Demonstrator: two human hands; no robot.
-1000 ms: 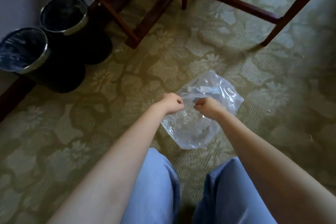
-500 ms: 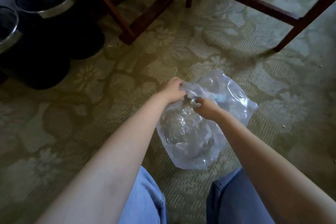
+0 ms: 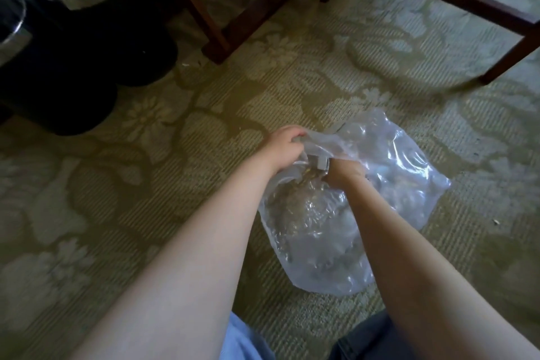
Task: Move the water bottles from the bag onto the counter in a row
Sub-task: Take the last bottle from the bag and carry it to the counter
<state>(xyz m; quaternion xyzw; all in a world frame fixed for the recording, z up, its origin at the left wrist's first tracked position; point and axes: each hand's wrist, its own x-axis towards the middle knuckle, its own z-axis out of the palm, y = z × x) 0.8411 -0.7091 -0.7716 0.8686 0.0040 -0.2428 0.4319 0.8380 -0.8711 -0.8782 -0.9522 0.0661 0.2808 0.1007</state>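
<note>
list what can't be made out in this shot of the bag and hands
Head view only:
- Water bottles: blurred by the crinkled, shiny bag; count unclear.
- Right hand fingers: hidden in the bag's mouth; grip unclear.
- Leftmost bin: cut off by the left edge.
- Counter: outside the frame.

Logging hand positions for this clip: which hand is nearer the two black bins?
Left. The left hand grips the clear bag at its left edge, the side toward the black bins. The right hand is at the bag's mouth, farther right.
</note>
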